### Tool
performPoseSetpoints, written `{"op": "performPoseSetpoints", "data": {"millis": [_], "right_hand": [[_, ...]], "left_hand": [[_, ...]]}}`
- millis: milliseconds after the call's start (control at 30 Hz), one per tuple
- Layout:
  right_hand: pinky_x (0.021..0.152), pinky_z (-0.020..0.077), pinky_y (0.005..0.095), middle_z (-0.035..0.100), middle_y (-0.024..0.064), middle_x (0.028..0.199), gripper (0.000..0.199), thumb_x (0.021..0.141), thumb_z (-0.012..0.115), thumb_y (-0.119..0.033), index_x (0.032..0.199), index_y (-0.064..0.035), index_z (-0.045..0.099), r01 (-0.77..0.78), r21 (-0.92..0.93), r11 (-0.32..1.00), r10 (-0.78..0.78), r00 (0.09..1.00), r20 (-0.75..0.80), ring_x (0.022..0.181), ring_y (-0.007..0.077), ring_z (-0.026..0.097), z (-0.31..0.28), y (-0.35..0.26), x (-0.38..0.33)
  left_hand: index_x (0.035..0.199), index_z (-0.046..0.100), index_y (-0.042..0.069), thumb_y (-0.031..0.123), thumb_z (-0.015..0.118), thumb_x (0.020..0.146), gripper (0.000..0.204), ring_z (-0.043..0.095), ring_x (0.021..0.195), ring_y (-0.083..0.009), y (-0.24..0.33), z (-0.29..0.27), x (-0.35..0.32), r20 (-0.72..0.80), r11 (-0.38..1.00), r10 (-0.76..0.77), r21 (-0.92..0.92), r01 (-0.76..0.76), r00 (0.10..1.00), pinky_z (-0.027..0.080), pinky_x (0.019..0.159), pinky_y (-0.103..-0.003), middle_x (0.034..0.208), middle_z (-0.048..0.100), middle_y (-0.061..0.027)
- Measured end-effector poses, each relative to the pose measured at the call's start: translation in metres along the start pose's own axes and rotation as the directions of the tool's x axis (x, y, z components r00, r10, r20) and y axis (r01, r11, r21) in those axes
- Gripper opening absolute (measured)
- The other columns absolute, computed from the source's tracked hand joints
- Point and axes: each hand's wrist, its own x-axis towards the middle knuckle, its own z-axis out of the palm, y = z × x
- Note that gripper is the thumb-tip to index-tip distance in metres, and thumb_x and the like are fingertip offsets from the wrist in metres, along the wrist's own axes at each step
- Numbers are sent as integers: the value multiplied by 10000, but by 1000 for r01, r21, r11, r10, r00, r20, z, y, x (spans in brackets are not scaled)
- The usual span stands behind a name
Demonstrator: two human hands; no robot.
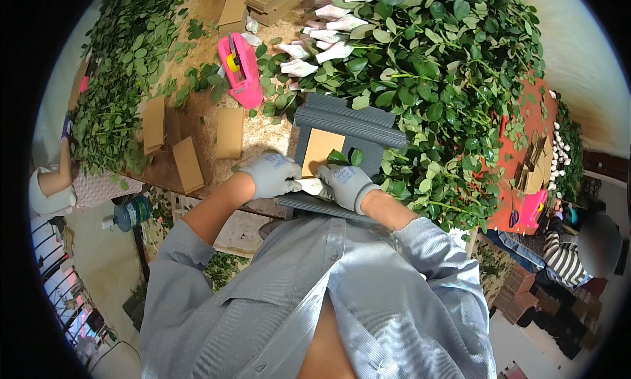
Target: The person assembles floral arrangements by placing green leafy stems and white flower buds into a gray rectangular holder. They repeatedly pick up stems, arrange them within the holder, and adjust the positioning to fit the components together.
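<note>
My left hand (pixel 269 174) and my right hand (pixel 344 186) wear light grey gloves with blue print. Between their fingertips is a white-sleeved flower bud (pixel 309 186), gripped from both sides. A few green leaves (pixel 355 157) stick out just beyond my right fingers. Under and behind the hands lies a dark grey ribbed rack (pixel 348 114), with a tan cardboard piece (pixel 322 149) flat on it. The fingertips on the bud's underside are hidden.
A pink tape dispenser (pixel 240 70) and loose cardboard pieces (pixel 229 133) lie to the left. Leafy stems with white-wrapped heads (pixel 336 52) are heaped at the back right. More foliage (pixel 125 83) covers the far left. Other people sit at both sides.
</note>
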Motion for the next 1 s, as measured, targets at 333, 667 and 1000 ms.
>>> {"op": "performPoseSetpoints", "data": {"millis": [333,667,1000], "right_hand": [[867,543,477,664,260,1148,332,914,520,-1,1245,-23,505,5,3,1000,-6,998,66,1041,436,667,-3,-3,6],[783,547,484,685,221,1047,266,937,523,-76,1202,-56,520,51,-79,996,-44,995,91,951,401,694,2,0,5],[787,560,475,679,210,1089,307,961,495,-100,1264,-86,541,14,-135,991,2,993,118,961,391,698,0,-3,4]], "left_hand": [[900,687,94,281,620,911,199,680,898,-345,-22,12,-9,-105,985,94,156,-77,990,523,832,-472,924,673,-131],[1398,549,34,310,598,965,515,673,1039,-351,-19,4,-42,-303,948,-301,9,319,904,512,914,-472,1112,687,-207],[1441,463,-91,24,484,965,490,659,1050,-204,-4,57,-12,-74,429,-337,-899,83,939,528,941,-308,1226,652,-193]]}}
